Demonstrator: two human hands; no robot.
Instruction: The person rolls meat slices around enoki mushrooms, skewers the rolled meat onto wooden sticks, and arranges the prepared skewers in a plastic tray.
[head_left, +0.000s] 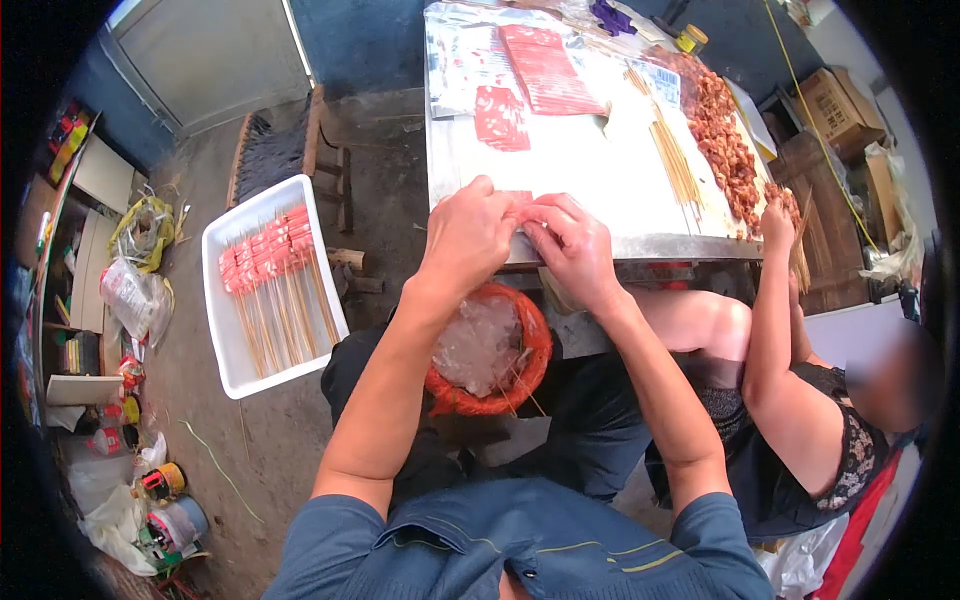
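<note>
Left hand (468,232) and right hand (575,243) pinch one small piece of pink meat (516,197) together at the near edge of the table (690,247).

Two batches of sliced pink meat (546,72) lie farther back; one white tray (217,300) holds a row of skewers (270,250), too overlapped to count. One red-rimmed bucket (541,345) sits below; another person's hand (777,224) is near one heap of dark meat chunks (722,140). Print on one cardboard box (838,112) is too small to read.
</note>
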